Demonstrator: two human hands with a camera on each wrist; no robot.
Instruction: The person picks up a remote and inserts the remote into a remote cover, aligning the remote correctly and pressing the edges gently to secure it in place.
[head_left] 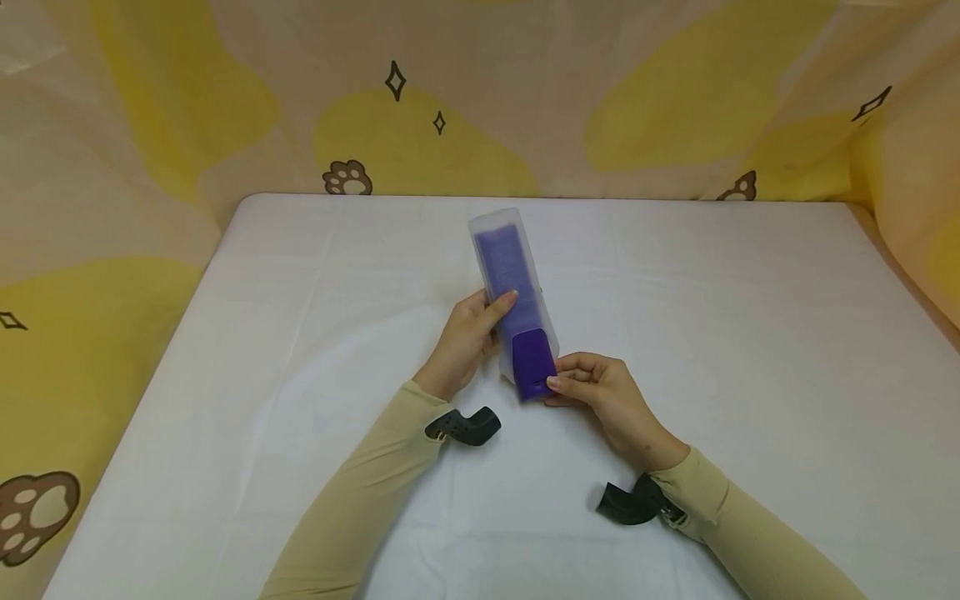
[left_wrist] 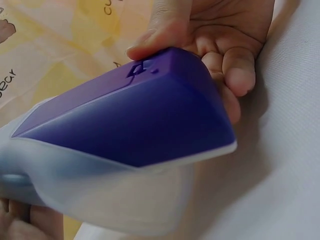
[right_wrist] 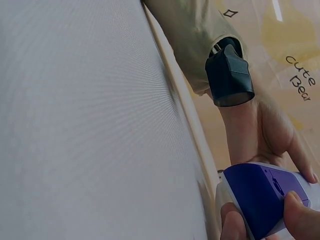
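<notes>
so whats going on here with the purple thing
A person holds a purple remote in a clear sleeve over a white table. The left hand grips the sleeve's side, thumb on top. The right hand pinches the remote's near end, which sticks out of the sleeve.

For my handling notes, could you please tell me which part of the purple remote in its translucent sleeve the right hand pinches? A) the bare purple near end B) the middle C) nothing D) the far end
A: the right hand pinches the purple remote's bare near end, protruding from the translucent sleeve.
</notes>
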